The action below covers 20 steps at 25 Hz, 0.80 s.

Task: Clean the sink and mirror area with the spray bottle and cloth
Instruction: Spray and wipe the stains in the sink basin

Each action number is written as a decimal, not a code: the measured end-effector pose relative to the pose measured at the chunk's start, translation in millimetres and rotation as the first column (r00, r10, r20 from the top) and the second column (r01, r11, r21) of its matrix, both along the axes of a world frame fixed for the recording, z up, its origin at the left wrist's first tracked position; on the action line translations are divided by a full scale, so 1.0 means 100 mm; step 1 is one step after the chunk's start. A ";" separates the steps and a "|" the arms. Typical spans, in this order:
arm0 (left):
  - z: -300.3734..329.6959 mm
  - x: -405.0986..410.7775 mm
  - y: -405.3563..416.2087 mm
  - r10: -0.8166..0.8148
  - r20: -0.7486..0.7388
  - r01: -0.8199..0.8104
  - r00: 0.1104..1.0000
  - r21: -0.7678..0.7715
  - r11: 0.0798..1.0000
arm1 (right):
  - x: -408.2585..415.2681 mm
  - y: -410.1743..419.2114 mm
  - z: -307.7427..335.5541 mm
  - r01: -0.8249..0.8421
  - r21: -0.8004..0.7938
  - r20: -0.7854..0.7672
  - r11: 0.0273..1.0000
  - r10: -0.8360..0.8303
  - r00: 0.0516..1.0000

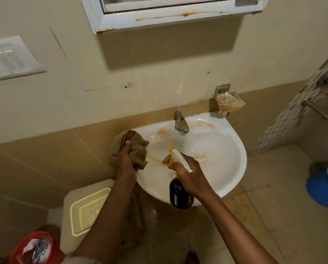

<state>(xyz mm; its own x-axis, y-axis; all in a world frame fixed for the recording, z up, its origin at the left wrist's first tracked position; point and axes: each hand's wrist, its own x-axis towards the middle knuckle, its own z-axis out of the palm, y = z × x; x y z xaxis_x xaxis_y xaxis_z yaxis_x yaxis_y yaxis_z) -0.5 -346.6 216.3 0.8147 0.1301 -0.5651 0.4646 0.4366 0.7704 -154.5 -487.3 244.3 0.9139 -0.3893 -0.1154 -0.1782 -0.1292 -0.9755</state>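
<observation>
While the white ceramic washbasin (222, 155) shows rusty streaks, a crumpled brown cloth (135, 149) is gripped by the left hand (124, 162) at the rim's 9 o'clock, thumb pressed on top. A dark spray bottle (179, 195) with yellow-white trigger head is held by the right hand (189, 174) at 6 o'clock, fingers (167, 160) curled on the trigger, nozzle aimed at 11 o'clock.

Basin (222, 149) open — tap (181, 122) blocks the back.

A blue bucket (324, 189) on the floor; red bin (34, 248), perhaps holding wrappers; wall switch plate (10, 58).
</observation>
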 end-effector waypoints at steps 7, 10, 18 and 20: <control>-0.02 0.11 -0.01 0.197 0.187 -0.241 0.962 0.254 0.937 | 0.20 -0.14 -0.07 0.039 -0.078 -0.106 0.996 -0.047 0.993; -0.05 0.21 -0.04 0.080 0.320 -0.203 0.944 0.371 0.906 | 0.23 -0.21 -0.14 0.108 -0.059 -0.141 0.992 -0.115 0.983; -0.03 0.55 -0.32 -0.001 0.383 -0.148 0.924 0.358 0.922 | 0.19 -0.38 -0.18 0.184 -0.077 -0.149 0.980 -0.193 0.970; -0.05 0.65 -0.33 0.008 0.383 -0.157 0.924 0.359 0.920 | 0.22 -0.30 -0.13 0.020 0.012 -0.206 1.000 -0.017 0.978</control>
<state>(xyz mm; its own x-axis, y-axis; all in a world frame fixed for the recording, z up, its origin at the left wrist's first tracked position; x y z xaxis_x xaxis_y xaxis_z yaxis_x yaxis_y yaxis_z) 64.7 -379.4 211.5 0.9295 0.3478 -0.1224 0.0914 0.1041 0.9904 -132.1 -517.0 231.7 0.8625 -0.4030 -0.3061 -0.3778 -0.1101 -0.9193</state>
